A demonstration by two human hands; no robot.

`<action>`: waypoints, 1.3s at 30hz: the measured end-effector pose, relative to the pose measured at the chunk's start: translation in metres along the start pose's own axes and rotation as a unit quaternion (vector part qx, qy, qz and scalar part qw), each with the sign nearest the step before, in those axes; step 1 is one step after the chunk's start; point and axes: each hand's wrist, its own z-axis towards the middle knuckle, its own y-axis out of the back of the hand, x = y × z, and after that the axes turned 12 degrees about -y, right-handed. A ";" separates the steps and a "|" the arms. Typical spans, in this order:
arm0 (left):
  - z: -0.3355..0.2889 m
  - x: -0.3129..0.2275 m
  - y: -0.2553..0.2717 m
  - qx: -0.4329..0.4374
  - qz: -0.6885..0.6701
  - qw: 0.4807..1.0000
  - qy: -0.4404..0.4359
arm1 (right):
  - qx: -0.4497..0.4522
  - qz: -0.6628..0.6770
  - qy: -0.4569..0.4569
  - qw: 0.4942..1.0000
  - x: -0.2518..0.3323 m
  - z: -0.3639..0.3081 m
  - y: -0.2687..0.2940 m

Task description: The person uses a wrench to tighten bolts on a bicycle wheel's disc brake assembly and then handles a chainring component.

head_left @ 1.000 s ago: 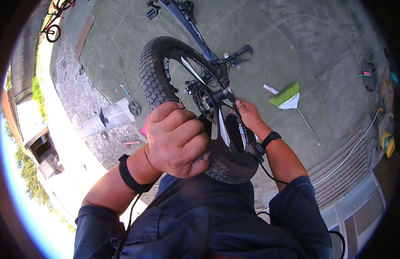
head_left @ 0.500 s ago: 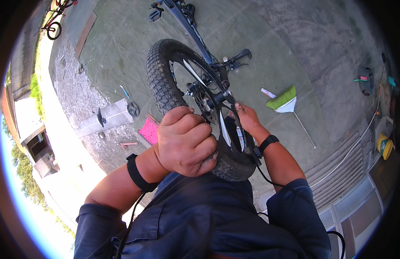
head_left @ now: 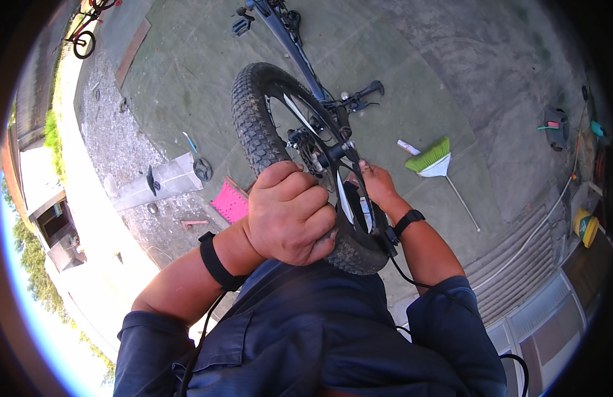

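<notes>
A bicycle wheel (head_left: 253, 126) with a knobby black tyre and black-and-white spokes stands tilted in front of my body. My left hand (head_left: 290, 215) is closed in a fist over its near left side, and its fingertips curl out of sight. At the wheel's right edge my right hand (head_left: 379, 185) is closed, thumb up, with its other fingers partly hidden behind the rim. The hub and brake parts (head_left: 310, 152) show between the spokes. Beyond the wheel, the dark bicycle frame (head_left: 286, 43) stretches away, and a handlebar end with its lever (head_left: 369, 92) lies to the right.
To the right lie a green-and-white broom (head_left: 432, 159) and a small white tube (head_left: 408, 147). A pink perforated piece (head_left: 229, 204) and a round black part (head_left: 202, 170) are at left. A yellow bucket (head_left: 586, 228) stands far right. Another bicycle (head_left: 85, 43) is far left.
The wheel and my left hand have shifted slightly right in the picture, with the view itself moving a little. Both hands keep their hold.
</notes>
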 end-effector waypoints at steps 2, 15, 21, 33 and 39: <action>0.000 0.000 0.000 0.000 0.000 1.000 0.001 | 0.007 -0.003 -0.008 1.000 0.005 -0.004 0.003; 0.001 -0.001 -0.002 -0.001 0.003 1.000 -0.002 | 0.014 -0.009 -0.020 1.000 0.008 -0.009 0.005; 0.002 0.000 -0.002 -0.007 0.007 1.000 -0.007 | 0.012 -0.029 -0.046 0.998 0.023 -0.019 0.013; 0.000 -0.003 -0.004 -0.008 -0.001 1.000 -0.002 | 0.009 -0.043 -0.068 0.997 0.036 -0.029 0.018; -0.001 -0.006 -0.006 -0.013 -0.001 1.000 -0.001 | 0.006 -0.019 -0.065 0.998 0.035 -0.029 0.016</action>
